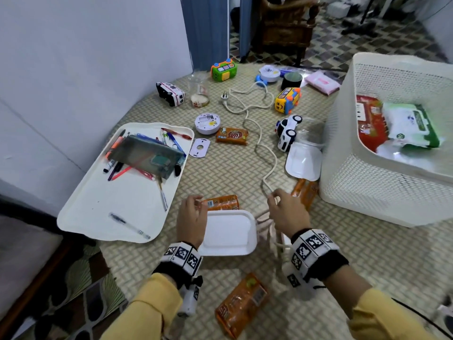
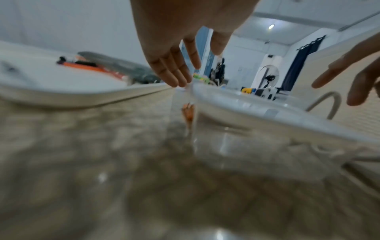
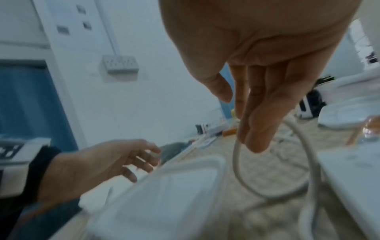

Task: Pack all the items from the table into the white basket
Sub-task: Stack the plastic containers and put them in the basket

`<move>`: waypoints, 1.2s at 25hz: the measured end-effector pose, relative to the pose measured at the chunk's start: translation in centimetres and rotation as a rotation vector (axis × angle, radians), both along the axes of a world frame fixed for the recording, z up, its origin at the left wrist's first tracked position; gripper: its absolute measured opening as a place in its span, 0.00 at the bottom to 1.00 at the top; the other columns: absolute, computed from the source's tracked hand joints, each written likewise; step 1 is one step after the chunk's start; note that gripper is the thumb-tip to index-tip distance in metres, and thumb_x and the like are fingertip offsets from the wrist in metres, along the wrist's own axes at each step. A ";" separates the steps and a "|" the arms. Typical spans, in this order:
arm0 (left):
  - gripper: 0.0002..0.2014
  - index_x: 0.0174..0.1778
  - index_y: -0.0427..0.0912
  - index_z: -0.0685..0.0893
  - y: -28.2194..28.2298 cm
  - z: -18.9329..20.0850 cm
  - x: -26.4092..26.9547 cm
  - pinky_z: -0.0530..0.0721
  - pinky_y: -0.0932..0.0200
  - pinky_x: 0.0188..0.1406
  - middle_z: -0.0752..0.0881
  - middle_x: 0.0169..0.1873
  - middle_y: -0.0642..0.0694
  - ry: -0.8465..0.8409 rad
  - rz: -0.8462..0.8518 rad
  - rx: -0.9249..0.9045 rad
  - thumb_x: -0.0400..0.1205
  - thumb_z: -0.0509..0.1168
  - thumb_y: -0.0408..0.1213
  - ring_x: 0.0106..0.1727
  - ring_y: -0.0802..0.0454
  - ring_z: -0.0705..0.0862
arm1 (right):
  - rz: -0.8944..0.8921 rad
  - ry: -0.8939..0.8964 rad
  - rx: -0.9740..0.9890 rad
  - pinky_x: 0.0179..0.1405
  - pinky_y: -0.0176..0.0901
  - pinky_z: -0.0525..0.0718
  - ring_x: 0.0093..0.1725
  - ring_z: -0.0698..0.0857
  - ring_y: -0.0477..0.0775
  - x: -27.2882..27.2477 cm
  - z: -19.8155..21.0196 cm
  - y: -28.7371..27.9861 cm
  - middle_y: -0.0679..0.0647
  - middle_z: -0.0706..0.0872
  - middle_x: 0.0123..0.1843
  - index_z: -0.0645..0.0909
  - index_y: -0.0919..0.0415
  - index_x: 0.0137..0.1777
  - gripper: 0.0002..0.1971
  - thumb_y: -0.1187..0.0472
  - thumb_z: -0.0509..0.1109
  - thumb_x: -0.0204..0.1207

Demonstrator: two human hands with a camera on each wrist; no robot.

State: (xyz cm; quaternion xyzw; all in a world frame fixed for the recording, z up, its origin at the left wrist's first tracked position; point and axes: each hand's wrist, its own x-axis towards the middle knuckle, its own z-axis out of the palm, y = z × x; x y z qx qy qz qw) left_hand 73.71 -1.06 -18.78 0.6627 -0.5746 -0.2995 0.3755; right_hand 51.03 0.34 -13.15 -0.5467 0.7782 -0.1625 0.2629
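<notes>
White mesh basket (image 1: 367,192) at right, red and green packets (image 1: 392,123) inside.

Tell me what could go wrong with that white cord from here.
The right hand pinches the long white power cord, which snakes between the orange snack packet and the white toy police car; pulling could drag them. The loose plug may snag. The left hand holds nothing.

You face a pale blue-white wall (image 1: 85,57) on your left, with a blue curtain (image 1: 206,30) at its far end. Beyond stands a dark wooden chair (image 1: 284,28) on patterned floor tiles (image 1: 392,42), and a double wall socket (image 3: 119,64) sits on the wall.
</notes>
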 end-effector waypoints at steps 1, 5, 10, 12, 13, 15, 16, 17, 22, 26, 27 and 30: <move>0.15 0.57 0.40 0.79 -1.0 1.2 -1.2 0.79 0.48 0.55 0.82 0.52 0.42 0.009 -0.048 -0.042 0.80 0.59 0.44 0.53 0.45 0.80 | -0.060 -0.089 -0.025 0.47 0.52 0.84 0.48 0.86 0.63 -1.0 0.5 -1.0 0.58 0.88 0.47 0.79 0.53 0.53 0.12 0.49 0.57 0.80; 0.12 0.61 0.39 0.80 -5.6 5.3 -7.6 0.78 0.54 0.57 0.84 0.54 0.43 0.107 -0.229 -0.075 0.82 0.63 0.37 0.55 0.48 0.81 | -0.310 -0.281 -0.175 0.46 0.58 0.87 0.43 0.87 0.66 -5.2 1.1 -4.5 0.66 0.88 0.45 0.82 0.58 0.50 0.09 0.59 0.61 0.76; 0.12 0.63 0.39 0.80 -10.8 7.2 -15.6 0.80 0.59 0.55 0.85 0.54 0.44 0.202 -0.424 0.056 0.83 0.63 0.34 0.55 0.50 0.82 | -0.430 -0.317 -0.179 0.55 0.47 0.77 0.57 0.83 0.67 -9.8 0.1 -8.2 0.69 0.85 0.56 0.74 0.67 0.68 0.18 0.67 0.63 0.78; 0.13 0.64 0.38 0.80 -12.6 6.3 -17.9 0.79 0.56 0.59 0.85 0.55 0.43 0.199 -0.490 0.132 0.84 0.61 0.34 0.57 0.49 0.82 | -0.442 -0.314 -0.191 0.59 0.51 0.77 0.61 0.81 0.67 -10.3 -1.1 -9.8 0.68 0.82 0.63 0.69 0.66 0.73 0.22 0.67 0.63 0.79; 0.14 0.66 0.37 0.79 -13.8 5.5 -19.1 0.78 0.54 0.61 0.85 0.58 0.42 0.194 -0.516 0.167 0.85 0.61 0.35 0.60 0.48 0.82 | -0.449 -0.321 -0.197 0.60 0.51 0.77 0.63 0.80 0.67 -10.6 -1.6 -10.7 0.67 0.80 0.66 0.67 0.65 0.75 0.23 0.67 0.63 0.80; 0.17 0.70 0.36 0.77 -16.0 3.7 -21.0 0.77 0.53 0.65 0.83 0.63 0.39 0.179 -0.566 0.197 0.85 0.61 0.34 0.65 0.45 0.81 | -0.467 -0.337 -0.217 0.63 0.49 0.74 0.66 0.78 0.67 -11.0 -2.7 -12.5 0.67 0.76 0.71 0.63 0.65 0.77 0.26 0.68 0.61 0.79; 0.19 0.72 0.36 0.76 -17.1 2.9 -21.9 0.76 0.51 0.67 0.81 0.66 0.39 0.165 -0.601 0.197 0.85 0.61 0.33 0.67 0.44 0.79 | -0.468 -0.335 -0.236 0.64 0.49 0.73 0.68 0.77 0.67 -11.3 -3.3 -13.4 0.67 0.74 0.72 0.62 0.66 0.78 0.27 0.70 0.61 0.78; 0.20 0.74 0.36 0.73 -18.2 1.9 -22.8 0.75 0.50 0.69 0.79 0.69 0.39 0.150 -0.643 0.200 0.85 0.61 0.32 0.69 0.44 0.77 | -0.460 -0.323 -0.258 0.66 0.49 0.72 0.70 0.75 0.67 -11.5 -3.8 -14.2 0.68 0.73 0.73 0.62 0.67 0.78 0.28 0.72 0.62 0.77; 0.24 0.79 0.43 0.66 -21.8 -0.4 -25.9 0.75 0.46 0.68 0.79 0.67 0.37 0.011 -0.727 0.250 0.86 0.58 0.34 0.68 0.41 0.77 | -0.480 -0.240 -0.263 0.67 0.46 0.69 0.72 0.73 0.65 -12.9 -5.5 -17.3 0.69 0.74 0.72 0.66 0.65 0.78 0.30 0.77 0.60 0.75; 0.20 0.75 0.36 0.71 -22.6 -0.8 -26.3 0.75 0.52 0.67 0.80 0.67 0.37 0.036 -0.622 0.207 0.87 0.56 0.34 0.69 0.43 0.78 | -0.495 -0.102 -0.309 0.59 0.49 0.72 0.60 0.80 0.68 -13.1 -6.5 -18.0 0.72 0.80 0.59 0.80 0.68 0.60 0.13 0.72 0.65 0.76; 0.19 0.74 0.35 0.71 -22.7 -1.0 -26.0 0.76 0.52 0.65 0.81 0.66 0.36 0.095 -0.588 0.213 0.86 0.58 0.34 0.67 0.43 0.79 | -0.495 -0.099 -0.324 0.58 0.47 0.72 0.59 0.80 0.69 -13.0 -6.6 -17.9 0.72 0.80 0.57 0.81 0.69 0.57 0.10 0.71 0.66 0.76; 0.20 0.73 0.36 0.71 -22.3 -0.8 -25.0 0.79 0.52 0.61 0.82 0.61 0.37 0.276 -0.528 0.288 0.85 0.61 0.36 0.60 0.45 0.81 | -0.489 -0.175 -0.354 0.58 0.43 0.70 0.59 0.78 0.68 -12.5 -6.8 -17.0 0.71 0.76 0.58 0.81 0.68 0.54 0.08 0.70 0.67 0.77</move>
